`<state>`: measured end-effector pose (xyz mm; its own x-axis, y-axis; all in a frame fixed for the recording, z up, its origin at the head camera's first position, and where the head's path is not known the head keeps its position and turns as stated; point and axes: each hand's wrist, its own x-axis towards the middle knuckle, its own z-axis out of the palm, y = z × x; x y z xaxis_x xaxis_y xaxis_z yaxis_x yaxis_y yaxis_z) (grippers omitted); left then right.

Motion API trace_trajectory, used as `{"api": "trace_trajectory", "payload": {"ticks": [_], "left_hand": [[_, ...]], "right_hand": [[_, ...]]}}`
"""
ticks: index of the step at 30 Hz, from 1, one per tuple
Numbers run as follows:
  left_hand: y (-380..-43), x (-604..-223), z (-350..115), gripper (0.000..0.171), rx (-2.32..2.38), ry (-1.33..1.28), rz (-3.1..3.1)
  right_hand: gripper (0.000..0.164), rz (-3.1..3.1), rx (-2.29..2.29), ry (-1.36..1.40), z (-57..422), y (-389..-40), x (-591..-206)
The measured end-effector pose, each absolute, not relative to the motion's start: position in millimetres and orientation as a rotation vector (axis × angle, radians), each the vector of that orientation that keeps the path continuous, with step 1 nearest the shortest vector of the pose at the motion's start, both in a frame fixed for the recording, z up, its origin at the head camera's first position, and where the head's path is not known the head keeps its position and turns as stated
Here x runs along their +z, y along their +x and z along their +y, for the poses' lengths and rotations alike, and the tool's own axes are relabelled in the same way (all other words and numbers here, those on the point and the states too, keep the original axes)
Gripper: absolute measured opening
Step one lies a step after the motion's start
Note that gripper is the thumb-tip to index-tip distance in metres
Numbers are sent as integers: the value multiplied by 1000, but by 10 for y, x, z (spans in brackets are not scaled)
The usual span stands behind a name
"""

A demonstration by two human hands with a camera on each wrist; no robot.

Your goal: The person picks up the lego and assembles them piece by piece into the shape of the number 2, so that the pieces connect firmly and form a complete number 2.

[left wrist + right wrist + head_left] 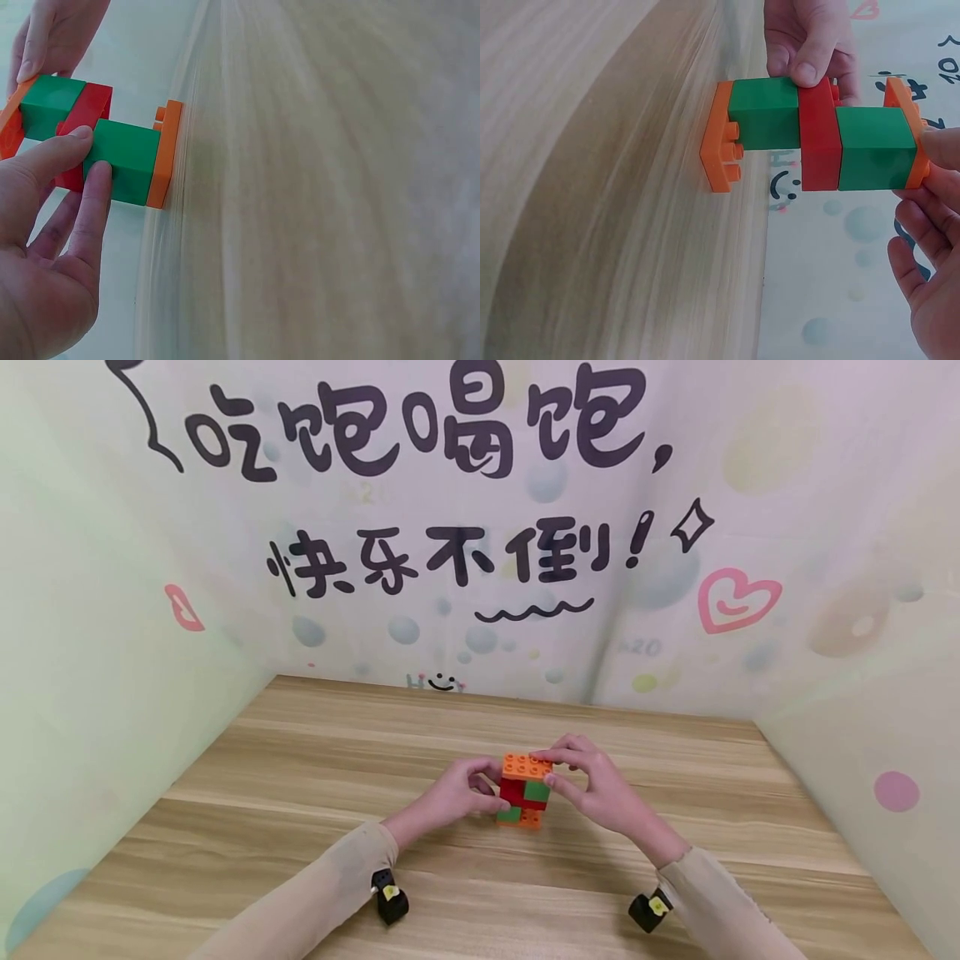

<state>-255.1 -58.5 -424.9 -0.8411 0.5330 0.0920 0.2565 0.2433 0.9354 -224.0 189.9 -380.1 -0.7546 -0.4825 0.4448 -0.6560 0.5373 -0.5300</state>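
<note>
A stack of toy building blocks stands upright on the table between both hands. From the bottom it has an orange plate, a green block, a red block, another green block and an orange plate on top. Coming from the left, my left hand holds the stack's middle, its thumb near the joint of the red and lower green blocks. At the top right, my right hand pinches the top orange plate by its edge.
The wood-grain table reaches back to a white printed backdrop with large black writing. Pale side walls stand left and right. A small black camera sits on the left wrist, another black camera on the right.
</note>
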Motion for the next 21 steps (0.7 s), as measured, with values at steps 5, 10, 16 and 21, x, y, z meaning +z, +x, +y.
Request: {"api": "trace_trajectory", "payload": {"ticks": [5, 10, 16, 21], "left_hand": [[-2550, -4244, -589, 38, 1632, 743, 2271], [-2554, -4218, -598, 38, 1615, 755, 2273], [-2563, -4189, -606, 36, 1590, 761, 2276], [-2583, -4185, -580, 33, 1585, 735, 2292]], "right_hand": [[30, -2529, 1029, 947, 1896, -2241, -3811], [30, -2533, 987, 961, 1894, -2237, -3780], [31, -2567, 946, 941, 1898, -2249, -3731], [31, -2584, 960, 861, 1891, -2278, -3762]]}}
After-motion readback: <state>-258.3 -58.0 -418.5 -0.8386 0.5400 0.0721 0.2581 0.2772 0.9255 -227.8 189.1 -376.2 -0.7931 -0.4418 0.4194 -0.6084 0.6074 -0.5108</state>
